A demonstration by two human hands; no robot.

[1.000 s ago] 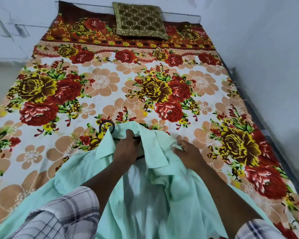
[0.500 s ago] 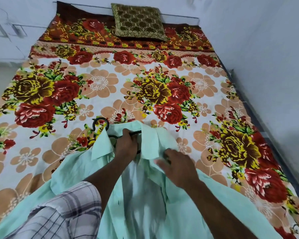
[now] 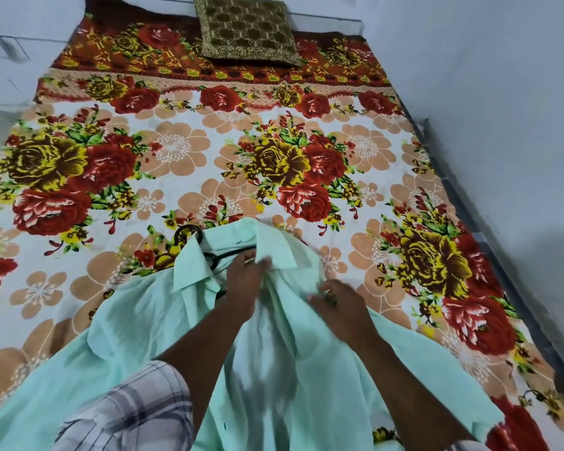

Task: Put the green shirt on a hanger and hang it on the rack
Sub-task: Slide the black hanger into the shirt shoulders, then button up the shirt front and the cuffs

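A pale green shirt (image 3: 137, 330) lies spread on the bed, collar pointing away from me. A black hanger (image 3: 189, 234) sits partly inside the collar; its hook pokes out at the collar's left and its bar runs under the cloth. My left hand (image 3: 245, 281) is inside the open neck, fingers closed on the hanger and the collar's inner edge. My right hand (image 3: 339, 304) pinches the shirt's right front just below the collar. The hanger's lower part is hidden by the shirt.
The bed (image 3: 365, 148) has a floral sheet in red, yellow and peach. A dark green patterned cushion (image 3: 246, 29) lies at its far end. A pale wall (image 3: 502, 109) runs along the bed's right side. No rack is visible.
My right hand has slid down and to the right along the shirt front. My left hand has pushed further into the collar with the hanger. The view has shifted slightly.
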